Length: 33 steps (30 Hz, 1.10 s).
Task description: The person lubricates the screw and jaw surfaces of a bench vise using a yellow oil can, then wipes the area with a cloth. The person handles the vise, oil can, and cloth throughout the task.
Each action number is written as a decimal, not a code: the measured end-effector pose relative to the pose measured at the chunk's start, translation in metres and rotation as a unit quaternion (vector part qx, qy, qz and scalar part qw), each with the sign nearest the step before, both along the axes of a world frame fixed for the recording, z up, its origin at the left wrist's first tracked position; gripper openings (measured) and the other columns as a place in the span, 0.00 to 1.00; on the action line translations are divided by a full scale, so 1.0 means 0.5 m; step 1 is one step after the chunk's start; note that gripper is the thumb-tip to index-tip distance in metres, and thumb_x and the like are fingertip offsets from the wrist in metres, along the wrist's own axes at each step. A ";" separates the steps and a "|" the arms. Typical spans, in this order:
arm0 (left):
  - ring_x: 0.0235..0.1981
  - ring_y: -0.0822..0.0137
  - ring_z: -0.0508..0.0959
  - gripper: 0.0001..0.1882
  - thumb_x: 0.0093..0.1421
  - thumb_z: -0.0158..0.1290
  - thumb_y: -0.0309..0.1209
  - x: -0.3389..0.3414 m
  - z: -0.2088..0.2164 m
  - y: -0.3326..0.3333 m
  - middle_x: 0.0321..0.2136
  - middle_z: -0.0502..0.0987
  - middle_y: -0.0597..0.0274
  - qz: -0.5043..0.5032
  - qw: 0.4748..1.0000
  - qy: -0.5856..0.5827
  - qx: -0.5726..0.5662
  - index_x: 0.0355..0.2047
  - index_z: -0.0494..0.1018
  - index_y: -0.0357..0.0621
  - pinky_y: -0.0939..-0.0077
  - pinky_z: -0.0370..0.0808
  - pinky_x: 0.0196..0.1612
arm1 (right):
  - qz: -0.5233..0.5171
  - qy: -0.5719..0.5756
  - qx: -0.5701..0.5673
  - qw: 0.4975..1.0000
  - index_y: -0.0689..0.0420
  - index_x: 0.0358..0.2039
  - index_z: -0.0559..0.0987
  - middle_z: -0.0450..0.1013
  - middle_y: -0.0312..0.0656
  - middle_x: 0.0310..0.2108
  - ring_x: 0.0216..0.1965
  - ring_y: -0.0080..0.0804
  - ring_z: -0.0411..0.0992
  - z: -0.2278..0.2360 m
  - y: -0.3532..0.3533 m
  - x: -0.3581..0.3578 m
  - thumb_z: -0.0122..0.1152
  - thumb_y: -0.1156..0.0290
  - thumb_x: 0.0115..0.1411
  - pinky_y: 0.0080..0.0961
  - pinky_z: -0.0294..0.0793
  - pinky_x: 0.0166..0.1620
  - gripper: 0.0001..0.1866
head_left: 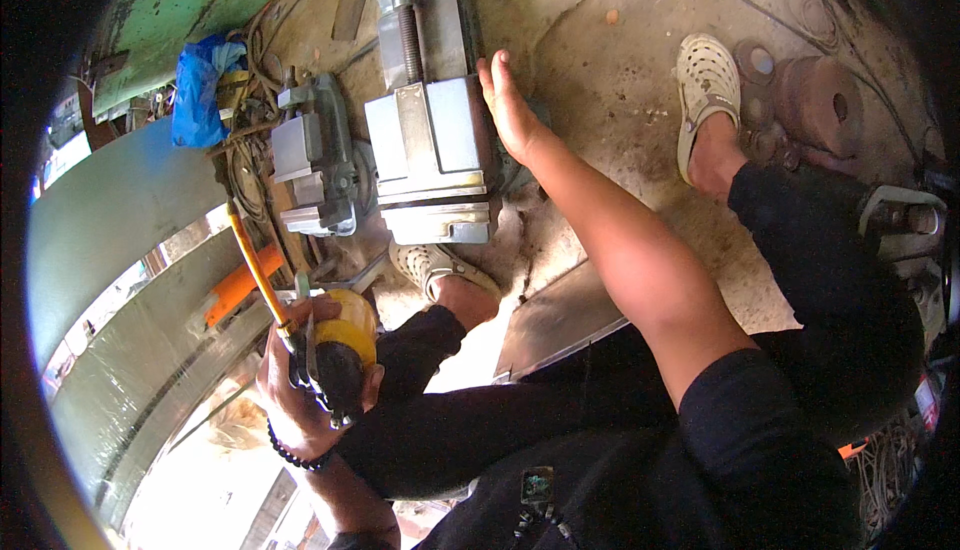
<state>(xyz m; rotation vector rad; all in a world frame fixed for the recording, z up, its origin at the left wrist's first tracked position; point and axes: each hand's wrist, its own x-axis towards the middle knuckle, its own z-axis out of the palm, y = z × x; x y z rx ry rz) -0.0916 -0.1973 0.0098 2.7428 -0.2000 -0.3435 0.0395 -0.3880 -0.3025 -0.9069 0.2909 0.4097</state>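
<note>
Left hand (285, 390): is gripping a yellow can (350, 318) with a black top, low on the left side of the view. Its visible fingers are curling around the can rather than spreading; the exact hold on the black part is not showing clearly. A yellow-orange tube (258, 270) is running from the can upward and leftward, ending in a dark tip. A beaded bracelet (290, 458) is circling the left wrist.

Right hand (512, 115): is holding nothing and reaching beside the right side of a large grey vise (455, 125). Its fingers are extending nearly straight, seen mostly edge-on (cannot tell whether all are pressing together, nor whether the fingertips are touching the metal).

The large vise is lying on the floor (620, 70) ahead of the seated person, its threaded screw (409, 38) pointing away. A smaller vise (300, 150) is lying just left of it, with a blue bag (200, 90) sitting farther left. The left shoe (425, 263) is resting near the large vise's close end, while the right shoe (706, 80) is resting well apart, to the right.
</note>
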 end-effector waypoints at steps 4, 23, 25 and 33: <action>0.47 0.59 0.78 0.39 0.44 0.69 0.47 0.003 0.000 0.002 0.43 0.78 0.54 -0.009 1.000 -0.012 -0.019 0.51 0.69 0.38 0.60 0.74 0.53 | 0.007 0.002 0.026 1.000 0.69 0.69 0.35 0.28 0.49 0.74 0.75 0.32 0.27 -0.009 0.005 -0.035 0.18 0.20 0.56 0.27 0.22 0.71 0.63; 0.44 0.54 0.81 0.40 0.41 0.73 0.38 -0.028 0.027 -0.015 0.40 0.80 0.54 -0.027 0.997 -0.032 -0.069 0.53 0.68 0.38 0.60 0.77 0.51 | 0.035 0.065 -0.042 0.996 0.67 0.70 0.47 0.43 0.52 0.73 0.73 0.40 0.41 0.028 0.030 -0.256 0.23 0.28 0.64 0.31 0.38 0.72 0.53; 0.44 0.54 0.81 0.40 0.40 0.73 0.37 -0.029 0.030 -0.015 0.40 0.80 0.55 -0.047 0.996 -0.045 -0.065 0.52 0.68 0.38 0.60 0.76 0.51 | 0.045 0.057 -0.019 0.997 0.68 0.70 0.47 0.42 0.52 0.72 0.73 0.41 0.40 0.035 0.030 -0.270 0.23 0.29 0.65 0.31 0.38 0.72 0.53; 0.45 0.54 0.81 0.40 0.38 0.75 0.37 -0.045 0.041 -0.004 0.41 0.80 0.56 -0.005 0.995 -0.044 -0.085 0.51 0.69 0.40 0.60 0.75 0.51 | 0.029 0.085 -0.051 0.995 0.67 0.70 0.45 0.38 0.52 0.73 0.74 0.40 0.36 0.066 0.014 -0.232 0.19 0.28 0.64 0.31 0.34 0.72 0.54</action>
